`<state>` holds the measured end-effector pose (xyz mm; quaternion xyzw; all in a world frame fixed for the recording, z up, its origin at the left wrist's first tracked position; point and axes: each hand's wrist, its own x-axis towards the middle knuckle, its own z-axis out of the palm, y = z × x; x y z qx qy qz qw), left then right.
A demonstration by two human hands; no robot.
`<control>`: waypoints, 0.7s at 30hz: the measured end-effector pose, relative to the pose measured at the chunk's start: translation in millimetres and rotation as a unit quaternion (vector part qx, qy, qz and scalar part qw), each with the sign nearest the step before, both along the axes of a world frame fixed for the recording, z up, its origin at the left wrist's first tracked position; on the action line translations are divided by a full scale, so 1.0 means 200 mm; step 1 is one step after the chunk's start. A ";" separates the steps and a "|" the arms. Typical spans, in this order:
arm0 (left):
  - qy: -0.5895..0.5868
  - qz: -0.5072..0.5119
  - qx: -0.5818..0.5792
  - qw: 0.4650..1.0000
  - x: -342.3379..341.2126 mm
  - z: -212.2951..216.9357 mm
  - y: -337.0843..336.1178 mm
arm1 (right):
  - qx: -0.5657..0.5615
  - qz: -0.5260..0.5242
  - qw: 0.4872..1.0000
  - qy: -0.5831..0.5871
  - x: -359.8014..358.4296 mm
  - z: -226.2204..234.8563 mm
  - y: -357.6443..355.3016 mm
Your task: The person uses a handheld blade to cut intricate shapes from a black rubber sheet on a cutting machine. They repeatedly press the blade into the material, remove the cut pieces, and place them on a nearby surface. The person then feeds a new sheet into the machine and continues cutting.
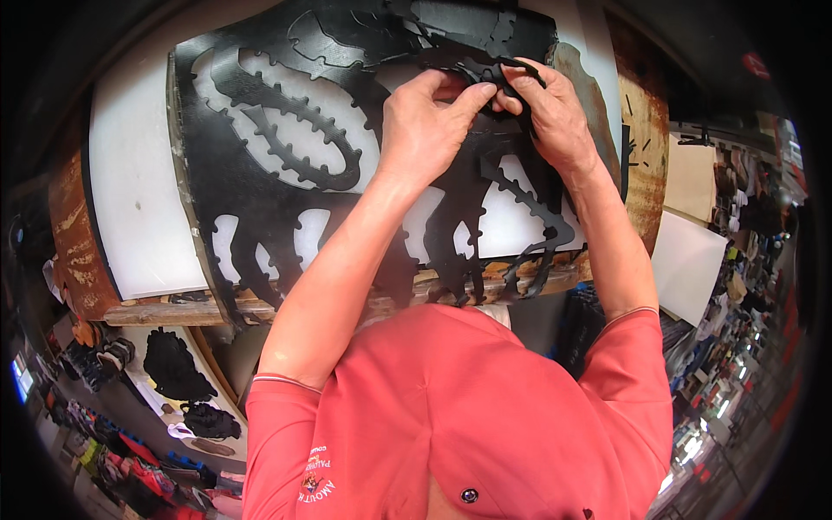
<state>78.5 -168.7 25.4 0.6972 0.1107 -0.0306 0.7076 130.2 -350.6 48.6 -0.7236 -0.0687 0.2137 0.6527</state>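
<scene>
A large black sheet [204, 143], leather-like or rubbery, lies over a white board and has long curved openings with notched edges. Over its far part, my left hand [425, 121] is closed in a pinch on a small black cut piece [487, 73]. My right hand [555, 108] grips the same piece from the other side, its fingers bent around the edge. The hands nearly meet, and my fingers hide part of the piece. Left of my hands, a notched black strip [299, 169] curls within an opening. Other loose black cut pieces [325, 48] lie on the sheet's far side.
The white board [130, 199] rests on a worn wooden table [78, 234]. Notched ends of the sheet hang over the near wooden edge [165, 314]. Bundles of black pieces [178, 368] sit on a lower surface at the left. White panels [689, 260] stand at the right.
</scene>
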 end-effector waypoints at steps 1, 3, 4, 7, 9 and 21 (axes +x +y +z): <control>0.014 -0.011 -0.001 1.000 0.00 0.00 0.00 | 0.043 0.009 0.999 -0.031 0.00 0.03 0.01; 0.040 -0.029 -0.001 0.999 -0.02 -0.02 0.00 | 0.078 -0.011 0.995 -0.056 0.01 0.09 0.02; 0.032 -0.017 -0.010 0.999 -0.02 -0.02 0.01 | 0.084 -0.012 0.992 -0.091 0.02 0.13 0.01; 0.003 0.014 -0.095 0.995 -0.04 -0.05 0.03 | 0.052 -0.013 0.986 -0.155 0.08 0.19 0.01; -0.016 0.062 -0.127 0.990 -0.05 -0.05 0.05 | -0.161 -0.092 0.937 -0.297 0.09 0.18 0.03; 0.019 -0.029 -0.305 0.952 -0.08 -0.12 0.13 | -0.304 0.127 0.829 -0.451 -0.01 0.03 0.09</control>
